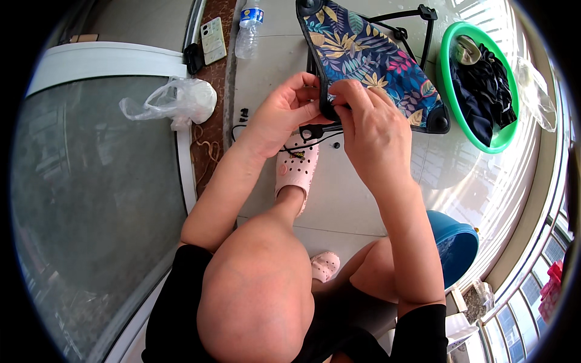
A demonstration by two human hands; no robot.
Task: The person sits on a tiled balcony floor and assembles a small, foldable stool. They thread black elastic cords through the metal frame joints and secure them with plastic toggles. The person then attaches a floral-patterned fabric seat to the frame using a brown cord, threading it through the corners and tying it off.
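Observation:
A folding stool has a dark fabric seat (372,51) printed with colourful leaves and flowers, edged in black. Its black frame legs (428,36) stick out at the far side. My left hand (281,115) pinches the seat's near left corner from the left, thumb pointing at the black edging. From the right, my right hand (378,124) grips the same corner, its fingers bent down over it. What lies right between the fingertips is partly hidden. A thin black cord (278,148) trails below the corner, and a small black piece (336,145) lies on the floor nearby.
A green basin (446,78) with dark clothes stands at the right, a blue bucket (463,242) nearer me. At the left are a white plastic bag (181,100), a phone (212,41) and a water bottle (248,33). My pink clog (296,166) is below the stool.

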